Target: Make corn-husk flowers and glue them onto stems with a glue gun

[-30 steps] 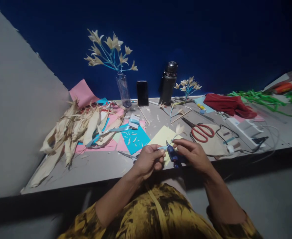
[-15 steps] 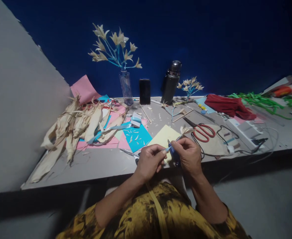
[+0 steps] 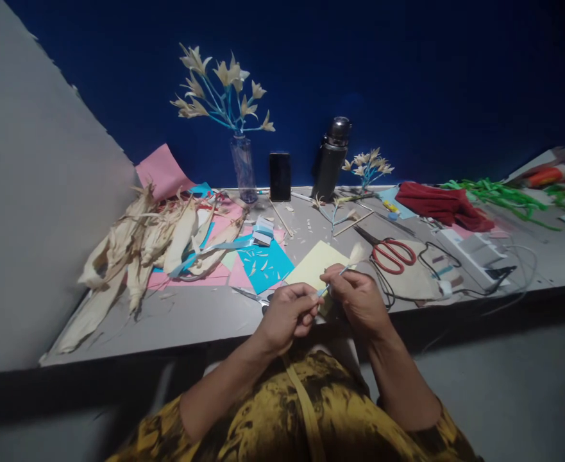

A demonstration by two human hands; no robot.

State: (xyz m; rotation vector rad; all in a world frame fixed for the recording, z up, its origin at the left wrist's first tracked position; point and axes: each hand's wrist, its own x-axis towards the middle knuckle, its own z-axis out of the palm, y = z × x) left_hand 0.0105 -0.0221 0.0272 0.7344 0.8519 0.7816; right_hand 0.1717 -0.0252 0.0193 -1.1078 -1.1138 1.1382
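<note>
At the table's front edge, my left hand (image 3: 289,314) pinches a narrow light-blue strip (image 3: 321,292) between thumb and finger. My right hand (image 3: 359,296) is closed around a thin stem, and the pale husk flower (image 3: 358,253) on it pokes out above the fingers. The strip runs across the small gap between both hands toward the stem. Under the hands lies a yellow paper sheet (image 3: 313,262). Red-handled scissors (image 3: 394,255) rest just beyond my right hand. A second pair of scissors (image 3: 249,296) lies left of my left hand, partly hidden.
Dried corn husks (image 3: 140,240) heap on the left over pink and blue paper (image 3: 267,266). Along the wall stand a glass vase (image 3: 244,168) of husk flowers, a phone (image 3: 280,177) and a flask (image 3: 330,163). A red cloth (image 3: 440,204) and a power strip (image 3: 474,255) lie right.
My right hand's fingers have rolled over the stem, and the flower has turned more upright. A dark blue object seen between the hands is now mostly hidden. My left hand stays nearly still.
</note>
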